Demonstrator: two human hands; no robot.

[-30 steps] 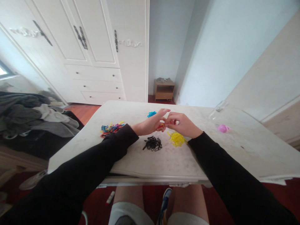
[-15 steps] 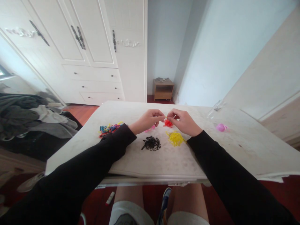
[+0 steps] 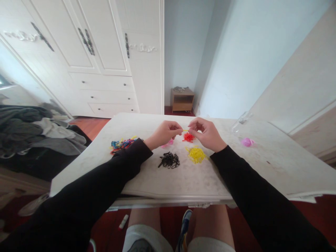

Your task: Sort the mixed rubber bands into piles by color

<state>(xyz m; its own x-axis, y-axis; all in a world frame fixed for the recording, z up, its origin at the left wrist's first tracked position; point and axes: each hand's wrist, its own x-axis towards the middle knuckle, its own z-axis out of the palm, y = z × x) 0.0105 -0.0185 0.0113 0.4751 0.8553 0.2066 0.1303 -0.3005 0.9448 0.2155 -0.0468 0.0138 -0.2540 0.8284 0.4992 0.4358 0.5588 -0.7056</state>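
White tabletop (image 3: 189, 187): by red elastics (image 3: 188, 137), left hand (image 3: 167, 133) and right hand (image 3: 206, 133) pinch a yellow band (image 3: 186, 130), probably light, stretchy, best held endwise.

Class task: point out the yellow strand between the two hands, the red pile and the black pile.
Yellow strand (image 3: 185, 130): head view, middle of its visible length.
Red pile (image 3: 188, 137): head view, middle of the heap.
Black pile (image 3: 169, 160): head view, centre of its tangled loops.

The left hand (image 3: 166, 133) partly hides the pink pile (image 3: 170, 142); the wardrobe (image 3: 109, 35) is cropped above.
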